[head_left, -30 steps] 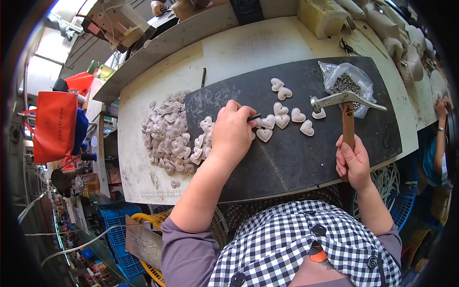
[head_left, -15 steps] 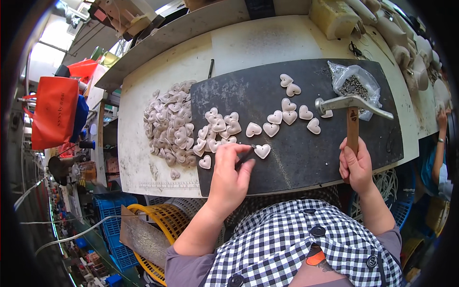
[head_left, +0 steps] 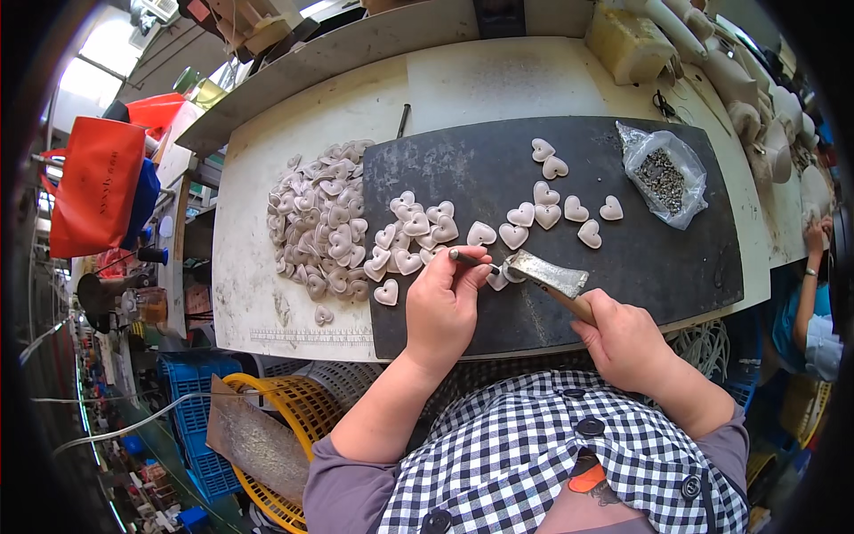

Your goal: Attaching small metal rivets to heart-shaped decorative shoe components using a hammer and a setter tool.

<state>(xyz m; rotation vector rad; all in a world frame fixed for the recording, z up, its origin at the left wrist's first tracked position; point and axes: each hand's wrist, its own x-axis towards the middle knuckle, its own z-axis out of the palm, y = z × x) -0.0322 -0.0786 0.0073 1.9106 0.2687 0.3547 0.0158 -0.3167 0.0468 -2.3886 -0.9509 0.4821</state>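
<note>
My left hand [head_left: 442, 311] pinches a short dark metal punch [head_left: 464, 259] between thumb and fingers. The punch leans over a pale padded heart [head_left: 496, 282], partly hidden by the hammer; whether its tip touches the heart I cannot tell. In my right hand [head_left: 625, 345] is a hammer [head_left: 553, 274] with a wooden handle, its metal head low beside the punch. Several more hearts [head_left: 546, 215] lie scattered on the black board [head_left: 605, 303], and a cluster [head_left: 414, 222] sits left of the punch. A large heap of hearts [head_left: 322, 218] covers the pale table beside the board.
An open clear plastic bag [head_left: 665, 181] of small metal pieces rests at the board's right. A dark rod [head_left: 404, 120] lies behind the board; small scissors [head_left: 663, 104] are at the far right. Yellow basket [head_left: 307, 405] and blue crates [head_left: 191, 392] stand below left. A person's arm [head_left: 808, 285] shows at far right.
My right hand has brought the hammer left and down, from the board's right side to the punch. The punch in my left hand has tipped over the heart; the view has shifted slightly.
</note>
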